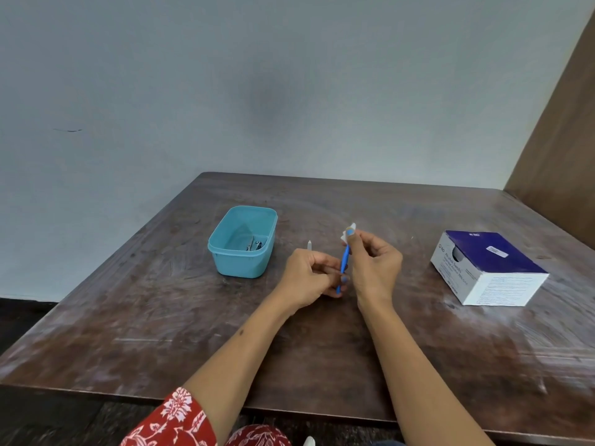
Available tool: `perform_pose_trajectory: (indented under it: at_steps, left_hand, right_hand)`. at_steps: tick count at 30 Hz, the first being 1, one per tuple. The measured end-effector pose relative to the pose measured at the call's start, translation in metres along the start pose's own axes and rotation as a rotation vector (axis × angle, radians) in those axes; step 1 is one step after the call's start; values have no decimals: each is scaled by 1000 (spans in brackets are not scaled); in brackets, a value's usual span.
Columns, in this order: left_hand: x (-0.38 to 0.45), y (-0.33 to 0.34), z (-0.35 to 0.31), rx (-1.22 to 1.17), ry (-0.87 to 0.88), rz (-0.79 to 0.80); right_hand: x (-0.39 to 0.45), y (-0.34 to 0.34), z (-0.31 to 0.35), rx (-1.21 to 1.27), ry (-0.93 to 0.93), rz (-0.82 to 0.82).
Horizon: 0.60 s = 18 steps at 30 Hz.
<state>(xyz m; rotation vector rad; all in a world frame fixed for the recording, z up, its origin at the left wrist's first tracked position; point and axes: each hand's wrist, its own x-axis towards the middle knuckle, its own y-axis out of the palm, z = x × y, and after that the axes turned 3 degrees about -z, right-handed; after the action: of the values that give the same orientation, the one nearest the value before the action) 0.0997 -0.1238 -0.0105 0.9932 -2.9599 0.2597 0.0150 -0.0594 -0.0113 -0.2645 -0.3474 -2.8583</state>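
Worn dark wood made up the table (161, 317), and from its near edge a red flowered sleeve (174, 420) led to the left hand (307, 276), whose curled fingers gripped the lower end of a blue stick (344, 260) standing nearly upright between both hands, a small white tip (309, 245) poking up above the knuckles. Just beside it, the right hand (375, 262) pinched a white wipe (349, 231) round the stick's top end. Farther back sat a teal tub (241, 262) holding metal tools (256, 244) on the left and a white and blue box (492, 272) well off to the right, before a pale wall (225, 91).
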Motion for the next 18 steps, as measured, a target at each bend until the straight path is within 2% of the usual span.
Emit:
perform_pose_trajectory:
  at_steps: [5, 12, 15, 18]
  left_hand:
    - [2, -3, 2, 9, 57, -140]
    - [5, 3, 5, -16, -23, -157]
    - [5, 3, 6, 16, 6, -158]
    - [5, 1, 8, 36, 77, -228]
  right_hand:
    - [-4, 1, -3, -60, 8, 158]
    - [-3, 1, 0, -52, -65, 28]
    - [-2, 0, -3, -103, -81, 56]
    - [-2, 2, -8, -231, -130, 101]
